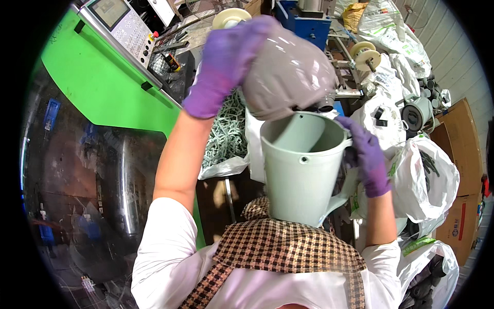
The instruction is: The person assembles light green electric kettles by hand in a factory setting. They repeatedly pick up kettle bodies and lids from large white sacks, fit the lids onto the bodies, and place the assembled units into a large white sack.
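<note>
My left hand (231, 59), in a purple glove and smeared by motion, is closed on the edge of a glossy grey-mauve rounded thing (290, 72). Its kind I cannot make out. It hangs just above the rim of a pale grey-green plastic jug (303, 185), hiding part of the far rim. The jug stands upright close to my chest, with a small round hole under its near rim and a long handle on its right. My right hand (364, 154), also gloved in purple, grips the jug's right side near the rim and the handle's top; some fingers are hidden.
A green machine (110, 87) with a control panel (123, 36) fills the left side. Beyond the jug lies a heap of pale shredded strips (225, 136) in a white bag. White sacks of dark parts (424, 177) and a cardboard sheet (465, 206) crowd the right.
</note>
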`<act>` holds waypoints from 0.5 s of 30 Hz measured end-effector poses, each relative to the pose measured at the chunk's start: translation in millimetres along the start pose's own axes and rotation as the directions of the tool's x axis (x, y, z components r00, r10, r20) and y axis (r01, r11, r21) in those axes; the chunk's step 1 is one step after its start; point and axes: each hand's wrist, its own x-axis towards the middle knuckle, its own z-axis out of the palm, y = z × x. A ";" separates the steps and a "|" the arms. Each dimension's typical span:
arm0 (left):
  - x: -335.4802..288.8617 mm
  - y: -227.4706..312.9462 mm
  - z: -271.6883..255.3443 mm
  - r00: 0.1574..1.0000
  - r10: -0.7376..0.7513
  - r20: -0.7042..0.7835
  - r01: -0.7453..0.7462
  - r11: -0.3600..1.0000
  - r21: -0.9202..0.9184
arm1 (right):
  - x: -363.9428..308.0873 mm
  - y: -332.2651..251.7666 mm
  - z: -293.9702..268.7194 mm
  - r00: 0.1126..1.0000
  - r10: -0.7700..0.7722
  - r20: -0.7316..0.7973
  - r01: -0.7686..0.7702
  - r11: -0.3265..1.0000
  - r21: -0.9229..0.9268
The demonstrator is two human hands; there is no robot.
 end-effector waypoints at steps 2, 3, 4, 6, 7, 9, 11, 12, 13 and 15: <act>16.7 42.2 41.7 0.980 -0.090 0.179 0.093 0.996 -0.008 | 2.1 42.4 -22.2 0.989 -0.036 -0.142 0.031 0.999 -0.039; 22.4 60.3 62.8 0.961 -0.130 0.244 0.140 0.990 -0.023 | -0.6 50.1 -34.2 0.986 -0.034 -0.161 0.035 0.999 0.002; 25.8 72.9 76.6 0.953 -0.156 0.260 0.184 0.979 -0.086 | -4.3 56.6 -43.6 0.984 -0.032 -0.173 0.040 0.998 0.043; 32.3 81.3 96.9 0.927 -0.163 0.337 0.213 0.970 -0.117 | -11.1 58.2 -55.6 0.977 -0.061 -0.203 0.062 0.998 -0.002; 36.5 93.3 100.6 0.883 -0.223 0.413 0.296 0.948 -0.120 | -17.4 56.0 -60.7 0.978 -0.032 -0.206 0.047 0.997 0.065; 36.1 98.0 116.5 0.904 -0.121 0.409 0.187 0.974 -0.125 | -18.8 58.9 -64.3 0.958 -0.122 -0.261 0.125 0.992 -0.004; 32.4 95.0 127.8 0.930 -0.003 0.367 0.068 0.984 -0.165 | -28.8 51.1 -66.6 0.959 -0.050 -0.279 0.101 0.980 0.171; 33.5 98.9 130.3 0.936 0.059 0.348 0.007 0.983 -0.186 | -29.1 57.3 -73.4 0.956 -0.140 -0.258 0.167 0.982 0.088; 34.6 104.8 130.6 0.912 -0.034 0.408 0.115 0.978 -0.174 | -27.9 66.3 -81.5 0.947 -0.228 -0.228 0.235 0.972 0.006; 34.4 122.3 127.3 0.831 -0.215 0.513 0.324 0.937 -0.132 | -27.1 73.0 -90.4 0.945 -0.278 -0.171 0.265 0.960 -0.094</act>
